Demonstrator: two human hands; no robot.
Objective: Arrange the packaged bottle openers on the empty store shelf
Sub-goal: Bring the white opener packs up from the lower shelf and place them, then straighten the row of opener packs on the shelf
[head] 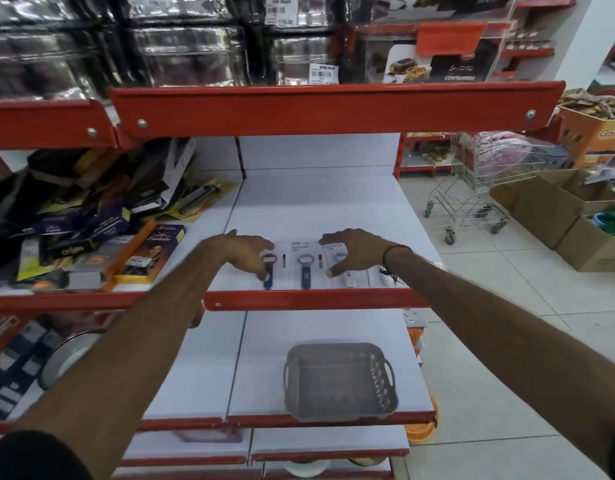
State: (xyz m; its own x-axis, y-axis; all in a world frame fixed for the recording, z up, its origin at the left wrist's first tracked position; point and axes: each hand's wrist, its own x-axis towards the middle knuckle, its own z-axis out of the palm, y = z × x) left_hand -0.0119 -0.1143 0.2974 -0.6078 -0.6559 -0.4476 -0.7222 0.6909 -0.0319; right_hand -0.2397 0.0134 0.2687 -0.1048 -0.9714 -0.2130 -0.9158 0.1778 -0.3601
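Bottle openers (305, 268) in clear packs lie in a row at the front of the white shelf (316, 202). The left hand (245, 252) presses fingers on the leftmost pack. The right hand (356, 252) rests spread on the packs at the right, gripping nothing. A grey basket (339, 381) sits on the shelf below.

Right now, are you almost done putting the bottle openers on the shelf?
Looks close. Several clear-packaged bottle openers already lie in a row at the white shelf's front edge. The left hand and right hand rest on the outer packs, straightening them. The grey plastic basket below looks empty.
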